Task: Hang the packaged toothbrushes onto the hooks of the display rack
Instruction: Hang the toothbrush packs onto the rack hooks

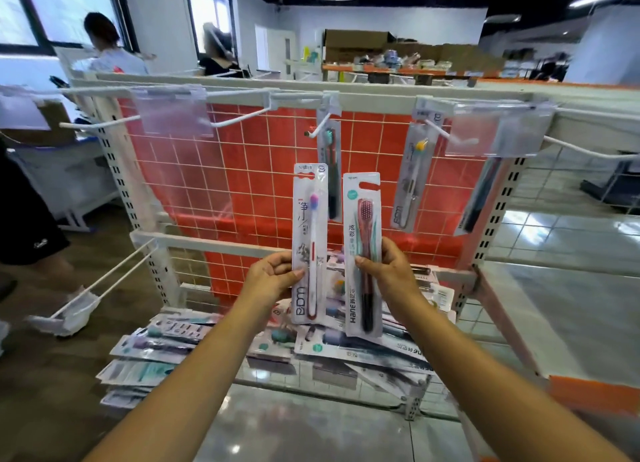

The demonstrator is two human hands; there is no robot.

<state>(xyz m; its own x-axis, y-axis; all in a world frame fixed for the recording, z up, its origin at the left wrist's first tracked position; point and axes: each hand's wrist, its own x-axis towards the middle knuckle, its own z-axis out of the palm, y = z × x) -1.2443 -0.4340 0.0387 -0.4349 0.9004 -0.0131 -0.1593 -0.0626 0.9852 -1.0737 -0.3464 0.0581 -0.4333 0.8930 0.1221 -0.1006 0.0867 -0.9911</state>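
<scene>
Left hand (273, 274) is pinching the white EDM pack (309, 243) by its lower half, thumb on the front, fingers curled behind. Right hand (388, 267) is gripping the red Hane pack (363, 254) the same way. Both packs are being held upright and side by side, hang holes on top, probably so the slots are staying free to slide onto a hook. Hands are apart, one pack each, packs nearly touching.

Above the hands, white hooks (239, 117) are sticking out of the rack's top rail (381, 98). One hook above the left pack is carrying a hung dark toothbrush pack (330, 171); up and right of the right hand a yellow-headed pack (414, 177) is hanging tilted. Hooks up-left of the left hand are looking bare, likely targets.

Below both forearms a loose pile of packs (166, 344) is lying on the shelf, waiting to be hung. Task is looking early.
</scene>
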